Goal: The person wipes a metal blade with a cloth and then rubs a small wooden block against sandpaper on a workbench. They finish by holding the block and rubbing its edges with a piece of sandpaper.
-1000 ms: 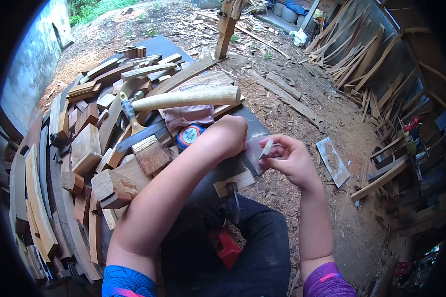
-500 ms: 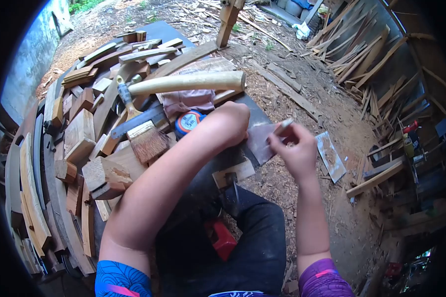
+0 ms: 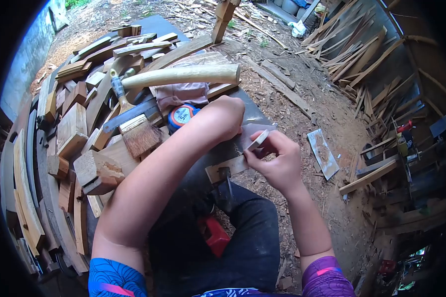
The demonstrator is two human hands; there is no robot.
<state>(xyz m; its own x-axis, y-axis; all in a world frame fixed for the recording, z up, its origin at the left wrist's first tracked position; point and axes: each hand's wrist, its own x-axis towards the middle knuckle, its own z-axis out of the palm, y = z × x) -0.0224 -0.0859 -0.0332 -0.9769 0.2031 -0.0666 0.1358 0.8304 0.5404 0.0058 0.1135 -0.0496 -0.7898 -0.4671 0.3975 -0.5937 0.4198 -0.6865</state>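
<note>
My left hand (image 3: 227,116) reaches across the bench corner, closed on the edge of a greyish sheet of sandpaper (image 3: 250,129); its fingertips are mostly hidden behind the fist. Just right of it, my right hand (image 3: 280,158) pinches a small pale wood piece (image 3: 257,140) between thumb and fingers. The piece is tilted, close to the sandpaper. Below the hands, a flat wood strip (image 3: 237,165) sits at the bench edge with a metal clamp-like part (image 3: 224,173) against it. A blue and orange tape measure (image 3: 183,117) lies beside my left wrist.
Wood offcuts (image 3: 74,128) cover the bench's left side. A wooden-handled hammer (image 3: 183,75), a brush (image 3: 139,137), a saw blade (image 3: 130,115) and a pink cloth (image 3: 182,94) lie near my left arm. A whitish board (image 3: 323,153) lies on the ground to the right.
My right hand has moved slightly left and down, turning the wood piece so its flat face shows. My left hand keeps hold of the sandpaper. The whole view has shifted a little.
</note>
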